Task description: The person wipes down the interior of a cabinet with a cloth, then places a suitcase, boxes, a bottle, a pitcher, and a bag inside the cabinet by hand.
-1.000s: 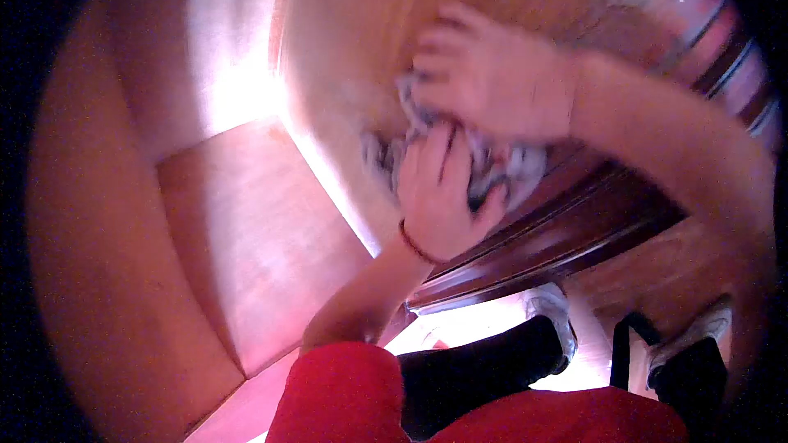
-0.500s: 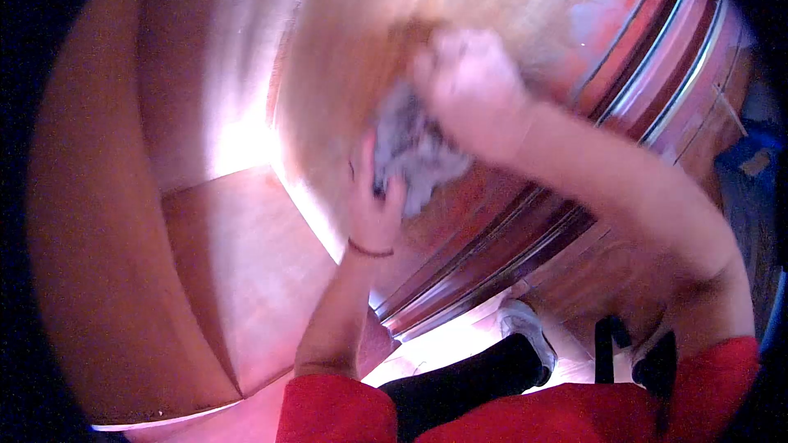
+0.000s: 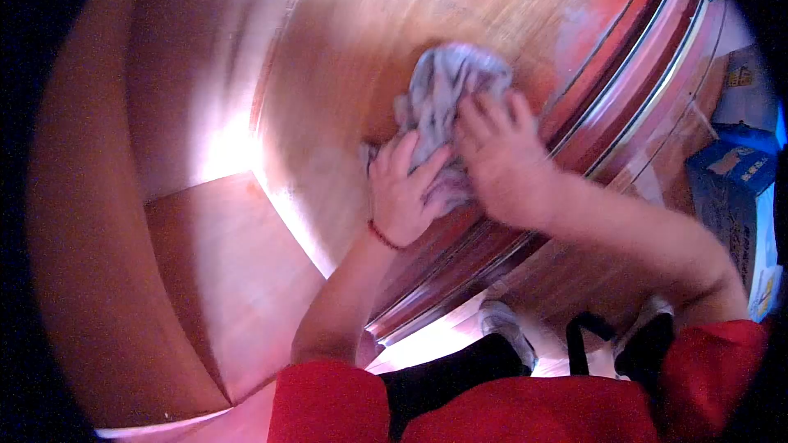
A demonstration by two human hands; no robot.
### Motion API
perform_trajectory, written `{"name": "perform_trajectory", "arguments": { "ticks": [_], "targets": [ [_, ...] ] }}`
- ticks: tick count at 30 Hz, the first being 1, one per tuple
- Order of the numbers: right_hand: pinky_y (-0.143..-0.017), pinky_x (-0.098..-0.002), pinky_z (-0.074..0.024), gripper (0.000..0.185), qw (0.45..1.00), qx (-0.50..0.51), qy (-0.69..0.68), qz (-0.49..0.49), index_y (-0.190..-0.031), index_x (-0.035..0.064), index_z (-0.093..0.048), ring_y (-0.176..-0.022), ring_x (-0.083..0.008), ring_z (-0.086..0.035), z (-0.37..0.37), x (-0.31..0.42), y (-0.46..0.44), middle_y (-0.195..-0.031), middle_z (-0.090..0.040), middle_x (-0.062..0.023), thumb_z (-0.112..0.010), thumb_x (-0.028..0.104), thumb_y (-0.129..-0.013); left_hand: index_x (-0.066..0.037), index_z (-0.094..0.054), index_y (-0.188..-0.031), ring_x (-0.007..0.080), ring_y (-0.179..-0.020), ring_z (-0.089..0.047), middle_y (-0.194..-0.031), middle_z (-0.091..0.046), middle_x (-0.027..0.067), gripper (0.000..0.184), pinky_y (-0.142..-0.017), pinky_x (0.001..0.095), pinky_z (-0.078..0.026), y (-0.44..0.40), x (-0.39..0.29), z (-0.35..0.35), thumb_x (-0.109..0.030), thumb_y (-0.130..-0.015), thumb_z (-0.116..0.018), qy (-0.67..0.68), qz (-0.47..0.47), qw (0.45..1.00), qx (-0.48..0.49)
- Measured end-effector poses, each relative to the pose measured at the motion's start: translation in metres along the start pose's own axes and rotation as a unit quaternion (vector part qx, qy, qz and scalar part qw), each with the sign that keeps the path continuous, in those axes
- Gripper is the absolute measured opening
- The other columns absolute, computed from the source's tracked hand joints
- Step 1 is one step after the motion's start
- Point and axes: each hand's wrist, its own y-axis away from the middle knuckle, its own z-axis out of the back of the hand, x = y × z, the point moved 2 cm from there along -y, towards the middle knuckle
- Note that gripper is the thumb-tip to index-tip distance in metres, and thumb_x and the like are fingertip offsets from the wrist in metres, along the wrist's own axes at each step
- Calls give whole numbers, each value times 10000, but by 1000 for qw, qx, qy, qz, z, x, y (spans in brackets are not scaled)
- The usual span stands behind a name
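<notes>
A crumpled grey patterned cloth (image 3: 451, 82) lies bunched on a curved, polished wooden surface (image 3: 353, 41). My left hand (image 3: 402, 193), with a dark red bracelet at the wrist, grips the near left part of the cloth between thumb and fingers. My right hand (image 3: 509, 156) rests on the right side of the cloth, fingers spread and slightly blurred. Part of the cloth is hidden under both hands.
Dark and shiny moulding (image 3: 636, 57) runs along the right edge of the wood. Blue boxes (image 3: 730, 172) stand on the floor at the right. A wooden panel (image 3: 238, 271) adjoins at the left; my shoes (image 3: 505, 328) are below.
My right hand has come down from the upper wood onto the cloth, its fist opening into spread fingers. The cloth is bunched further up, and my left hand has shifted slightly right.
</notes>
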Motion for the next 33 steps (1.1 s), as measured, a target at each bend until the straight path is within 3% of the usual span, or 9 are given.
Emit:
{"name": "perform_trajectory", "arguments": {
  "ticks": [8,12,14,17,19,21,28,30,33],
  "targets": [
    [-856,-452,-274,284,976,-12,-166,141,-890,4,-621,-1023,-256,-436,-42,95,8,-974,-541,-123,-536,181,-685,-85,-562,-1104,391,-1075,-425,-1201,-409,214,473,-915,440,-345,122,-3,35,-119,-639,-639,58,157,983,76],
    [-866,-466,-327,245,944,268,-162,107,-925,43,-635,-987,-286,-531,16,59,-14,-1009,-592,-138,-512,167,-754,-62,-561,-1105,364,-1105,-439,-1163,-461,219,453,-941,386,-356,70,-10,58,-67,-654,-608,172,185,951,178],
    [-744,-464,-474,248,966,204,-145,69,-887,15,-648,-870,-278,-620,50,8,-23,-930,-631,-165,-545,190,-745,-60,-561,-1113,351,-1100,-450,-1140,-481,214,437,-942,381,-362,16,-23,64,-60,-678,-606,150,117,975,113],
    [-574,-380,-524,167,983,-184,-20,-14,-715,63,-651,-698,-292,-637,73,-90,-12,-729,-636,-136,-556,199,-729,-103,-552,-1140,330,-1086,-468,-1173,-471,194,413,-925,367,-379,-91,-48,39,-188,-743,-628,191,35,980,-37],
    [-798,-417,-428,336,961,-203,158,-104,-1074,77,-534,-999,-270,-513,66,-140,4,-1057,-554,-111,-561,171,-753,-155,-538,-1150,347,-1067,-458,-1247,-411,194,469,-899,415,-381,-146,-58,-17,-276,-705,-626,158,7,985,-70],
    [-840,-430,-378,396,952,-223,178,-107,-1125,55,-497,-1040,-274,-472,52,-147,18,-1118,-507,-104,-551,146,-744,-282,-514,-1143,405,-1140,-337,-1330,-307,133,484,-838,592,-298,-157,-96,-34,-335,-667,-581,-9,137,989,-61],
    [-734,-408,-346,238,994,-95,52,5,-867,36,-550,-853,-241,-474,6,-23,19,-864,-492,-86,-537,149,-658,-210,-509,-1146,371,-1170,-350,-1311,-320,180,522,-920,452,-326,-26,-15,-18,-227,-633,-597,49,94,994,36],
    [-796,-401,-317,298,992,-61,-109,-22,-937,17,-572,-925,-227,-449,-34,35,6,-928,-509,-89,-503,181,-698,-167,-440,-1227,401,-1198,-310,-1333,-286,206,628,-960,429,-304,44,19,-11,-208,-621,-596,26,135,990,19],
    [-905,-443,-263,395,993,-13,-60,105,-1078,-7,-533,-1036,-273,-425,-43,75,-7,-1096,-501,-149,-480,192,-741,-124,-351,-1298,423,-1201,-290,-1338,-251,250,677,-989,412,-276,104,34,5,-193,-662,-575,-12,281,955,100]
  ]
}}
